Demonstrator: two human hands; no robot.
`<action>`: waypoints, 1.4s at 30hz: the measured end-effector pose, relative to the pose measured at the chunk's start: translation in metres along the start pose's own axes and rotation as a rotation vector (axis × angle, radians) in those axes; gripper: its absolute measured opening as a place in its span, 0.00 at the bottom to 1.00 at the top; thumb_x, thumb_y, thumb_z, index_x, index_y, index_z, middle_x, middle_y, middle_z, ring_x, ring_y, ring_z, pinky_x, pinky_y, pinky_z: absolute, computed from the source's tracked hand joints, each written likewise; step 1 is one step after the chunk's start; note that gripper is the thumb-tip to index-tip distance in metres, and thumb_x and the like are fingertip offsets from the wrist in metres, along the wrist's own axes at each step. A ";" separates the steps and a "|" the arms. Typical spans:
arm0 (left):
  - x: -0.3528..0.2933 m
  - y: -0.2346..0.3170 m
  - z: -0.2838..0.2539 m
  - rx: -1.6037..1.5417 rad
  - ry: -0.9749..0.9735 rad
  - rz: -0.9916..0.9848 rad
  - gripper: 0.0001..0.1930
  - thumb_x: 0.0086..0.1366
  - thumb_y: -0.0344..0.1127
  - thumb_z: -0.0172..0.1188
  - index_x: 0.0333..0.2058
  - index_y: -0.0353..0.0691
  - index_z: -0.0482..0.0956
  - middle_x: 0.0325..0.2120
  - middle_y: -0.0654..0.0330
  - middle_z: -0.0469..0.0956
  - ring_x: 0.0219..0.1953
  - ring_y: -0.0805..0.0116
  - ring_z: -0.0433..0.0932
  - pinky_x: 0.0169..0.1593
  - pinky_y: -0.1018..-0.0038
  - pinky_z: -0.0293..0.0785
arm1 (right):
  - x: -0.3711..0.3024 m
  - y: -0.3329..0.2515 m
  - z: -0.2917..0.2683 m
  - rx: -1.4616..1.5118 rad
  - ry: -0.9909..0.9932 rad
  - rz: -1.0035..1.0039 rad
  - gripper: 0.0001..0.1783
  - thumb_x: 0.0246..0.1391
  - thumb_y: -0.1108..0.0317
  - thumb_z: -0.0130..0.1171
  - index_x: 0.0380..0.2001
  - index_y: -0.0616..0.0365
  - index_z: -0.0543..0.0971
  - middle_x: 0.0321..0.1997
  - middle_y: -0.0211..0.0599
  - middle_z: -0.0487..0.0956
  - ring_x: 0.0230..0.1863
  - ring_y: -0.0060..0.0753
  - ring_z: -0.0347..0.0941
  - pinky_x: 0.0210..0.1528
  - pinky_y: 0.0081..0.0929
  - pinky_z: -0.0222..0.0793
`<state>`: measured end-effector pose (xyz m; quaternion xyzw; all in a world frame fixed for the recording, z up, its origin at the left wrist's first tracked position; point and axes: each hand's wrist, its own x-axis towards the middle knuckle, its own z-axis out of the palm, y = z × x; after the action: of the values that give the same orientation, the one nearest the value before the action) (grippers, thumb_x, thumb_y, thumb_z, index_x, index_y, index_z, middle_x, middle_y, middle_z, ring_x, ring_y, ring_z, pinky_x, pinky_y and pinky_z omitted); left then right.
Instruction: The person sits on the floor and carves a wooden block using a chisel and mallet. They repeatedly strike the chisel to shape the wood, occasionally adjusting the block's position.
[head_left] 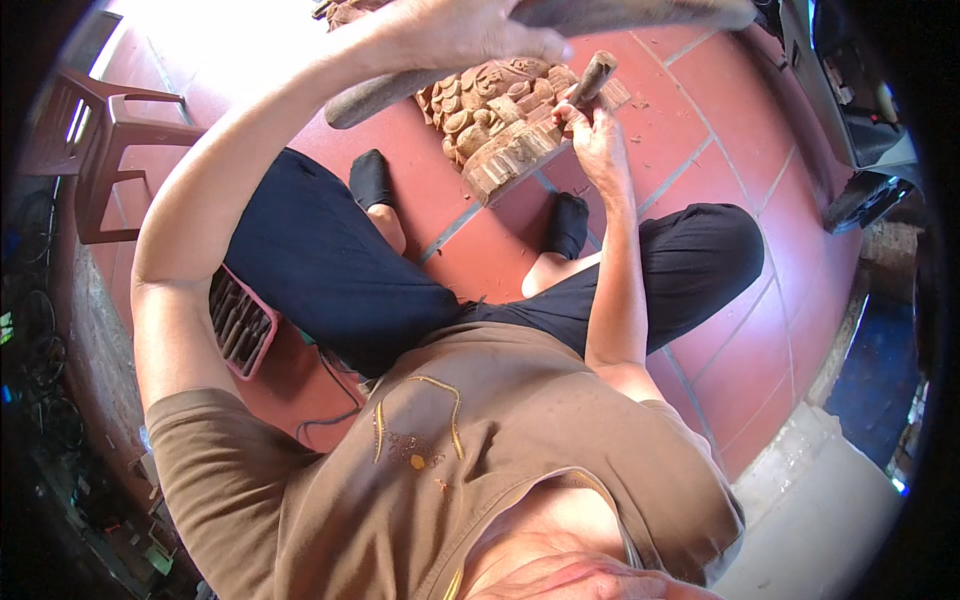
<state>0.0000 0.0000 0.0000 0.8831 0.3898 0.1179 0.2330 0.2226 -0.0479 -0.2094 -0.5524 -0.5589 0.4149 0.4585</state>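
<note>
"Beside your right hand (598,142), is that carved wooden block (488,118) heavy?"

"Likely, stiff, chippable too; I'd hold its thick edge (505,174). Hands apart: right clamps a chisel (594,78), left hand (480,35) a wooden club (650,14)."

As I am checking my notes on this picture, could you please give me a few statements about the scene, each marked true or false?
1. The right hand holds a wooden-handled carving tool. True.
2. The left hand is empty. False: it holds a long wooden mallet, blurred in the view.
3. The carved wood is bright blue. False: it is brown.
4. A pink-rimmed tray of tools lies on the person's left. True.
5. The floor tiles are white. False: they are red.
</note>
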 end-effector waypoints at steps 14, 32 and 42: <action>0.001 0.000 0.004 -0.128 0.097 0.106 0.29 0.58 0.54 0.63 0.42 0.29 0.73 0.32 0.39 0.78 0.37 0.47 0.79 0.42 0.59 0.72 | 0.000 0.004 0.001 -0.012 -0.002 -0.003 0.08 0.63 0.71 0.55 0.43 0.64 0.73 0.33 0.36 0.81 0.34 0.24 0.77 0.37 0.24 0.73; 0.025 -0.046 0.025 0.075 -0.030 0.016 0.37 0.51 0.61 0.63 0.46 0.29 0.77 0.38 0.37 0.80 0.42 0.46 0.79 0.47 0.59 0.72 | -0.001 0.023 -0.032 -0.073 0.164 -0.072 0.09 0.63 0.69 0.52 0.45 0.59 0.72 0.31 0.36 0.80 0.35 0.27 0.80 0.35 0.27 0.74; 0.037 -0.035 0.022 0.285 -0.137 0.304 0.25 0.51 0.48 0.61 0.36 0.28 0.79 0.30 0.36 0.79 0.35 0.39 0.79 0.39 0.51 0.73 | -0.014 -0.010 -0.032 0.233 0.144 0.098 0.11 0.66 0.67 0.49 0.49 0.55 0.68 0.40 0.39 0.79 0.42 0.32 0.78 0.44 0.34 0.77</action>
<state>0.0113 0.0410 -0.0352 0.9616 0.2482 0.0354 0.1113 0.2507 -0.0642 -0.1933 -0.5504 -0.4449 0.4581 0.5378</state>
